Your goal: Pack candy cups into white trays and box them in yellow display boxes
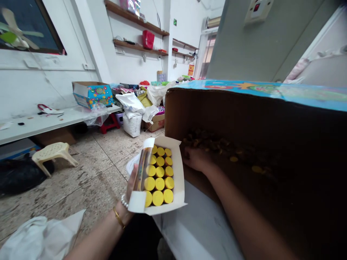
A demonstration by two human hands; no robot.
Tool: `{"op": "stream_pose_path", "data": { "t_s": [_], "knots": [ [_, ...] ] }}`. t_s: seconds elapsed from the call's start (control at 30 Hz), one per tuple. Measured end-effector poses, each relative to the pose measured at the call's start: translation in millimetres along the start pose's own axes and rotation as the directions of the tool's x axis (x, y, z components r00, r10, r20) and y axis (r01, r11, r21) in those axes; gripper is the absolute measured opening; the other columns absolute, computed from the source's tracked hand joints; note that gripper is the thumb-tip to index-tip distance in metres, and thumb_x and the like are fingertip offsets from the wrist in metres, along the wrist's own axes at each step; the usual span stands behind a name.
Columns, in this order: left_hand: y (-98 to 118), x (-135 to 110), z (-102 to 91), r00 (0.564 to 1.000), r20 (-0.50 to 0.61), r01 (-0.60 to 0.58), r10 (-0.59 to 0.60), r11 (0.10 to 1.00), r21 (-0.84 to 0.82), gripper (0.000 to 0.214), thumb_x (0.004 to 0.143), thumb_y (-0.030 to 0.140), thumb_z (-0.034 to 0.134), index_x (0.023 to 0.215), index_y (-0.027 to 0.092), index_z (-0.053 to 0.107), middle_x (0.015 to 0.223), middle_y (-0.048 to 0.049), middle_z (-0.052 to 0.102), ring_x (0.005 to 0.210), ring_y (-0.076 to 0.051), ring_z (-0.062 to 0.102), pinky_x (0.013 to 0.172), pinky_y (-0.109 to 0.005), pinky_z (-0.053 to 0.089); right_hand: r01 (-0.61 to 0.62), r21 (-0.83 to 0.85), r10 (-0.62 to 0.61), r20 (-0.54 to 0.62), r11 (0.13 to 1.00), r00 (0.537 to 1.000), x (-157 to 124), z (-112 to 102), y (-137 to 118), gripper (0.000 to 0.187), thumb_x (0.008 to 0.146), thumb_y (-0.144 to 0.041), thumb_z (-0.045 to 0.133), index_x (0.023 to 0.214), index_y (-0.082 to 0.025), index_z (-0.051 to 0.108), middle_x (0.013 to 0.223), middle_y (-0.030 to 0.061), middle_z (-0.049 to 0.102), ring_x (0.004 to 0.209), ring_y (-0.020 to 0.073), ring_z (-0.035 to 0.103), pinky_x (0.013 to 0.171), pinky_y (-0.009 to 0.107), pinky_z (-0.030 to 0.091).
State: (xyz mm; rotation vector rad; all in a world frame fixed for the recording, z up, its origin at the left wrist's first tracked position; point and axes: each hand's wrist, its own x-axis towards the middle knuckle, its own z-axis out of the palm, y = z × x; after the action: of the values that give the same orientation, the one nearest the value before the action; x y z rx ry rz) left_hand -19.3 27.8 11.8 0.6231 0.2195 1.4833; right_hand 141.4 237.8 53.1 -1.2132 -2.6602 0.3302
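My left hand (132,182) grips a small white carton (177,169) from its left side, holding it open end toward me. Rows of yellow-capped tubes (159,172) fill it. My right hand (196,159) reaches over the edge into a large brown cardboard box (217,108) with a blue printed flap. Its fingers are curled among a dark heap of loose yellow-capped pieces (217,142) at the bottom; what they hold is hidden in shadow.
A white bench (40,122) on the left carries a colourful open box (92,94). A cream plastic stool (54,153), a red stool (108,124) and white sacks (132,115) stand on the speckled floor. White plastic (38,236) lies by my left arm.
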Motion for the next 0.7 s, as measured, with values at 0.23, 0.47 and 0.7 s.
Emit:
{"op": "stream_pose_path", "data": {
  "t_s": [0.23,0.47,0.7],
  "knots": [
    [0.2,-17.5,-36.6,0.971,-0.071,-0.221,0.229,0.970,0.103,0.033,0.081,0.035,0.068,0.112,0.025,0.073,0.112,-0.0052,0.077,0.115,-0.031,0.066,0.112,-0.051,0.039,0.138,0.225,-0.145,0.012,0.965,0.989,-10.4,-31.9,-5.2,0.043,0.081,-0.020,0.063,0.123,-0.020,0.059,0.101,0.0065,0.071,0.088,0.0187,0.067,0.076,0.028,0.050],
    [6.2,10.8,-32.1,0.897,-0.189,-0.394,0.399,0.917,0.067,0.054,0.077,0.041,0.069,0.129,0.027,0.063,0.119,-0.0060,0.074,0.125,-0.033,0.059,0.114,-0.053,0.035,0.295,0.709,-0.378,-0.043,0.641,0.925,-32.2,-52.3,-42.6,0.017,0.079,-0.021,0.063,0.095,-0.021,0.064,0.095,0.0003,0.068,0.085,0.0156,0.064,0.074,0.027,0.051],
    [-2.2,-4.1,-45.8,0.920,-0.155,-0.340,0.361,0.929,0.144,0.059,0.075,0.037,0.071,0.133,0.028,0.060,0.120,-0.0071,0.074,0.118,-0.034,0.064,0.111,-0.055,0.040,0.133,0.845,-0.095,-0.098,0.519,0.991,-29.3,-52.9,-44.3,0.028,0.070,-0.030,0.075,0.092,-0.021,0.059,0.088,0.0009,0.066,0.081,0.0180,0.065,0.070,0.031,0.054]
  ]
}}
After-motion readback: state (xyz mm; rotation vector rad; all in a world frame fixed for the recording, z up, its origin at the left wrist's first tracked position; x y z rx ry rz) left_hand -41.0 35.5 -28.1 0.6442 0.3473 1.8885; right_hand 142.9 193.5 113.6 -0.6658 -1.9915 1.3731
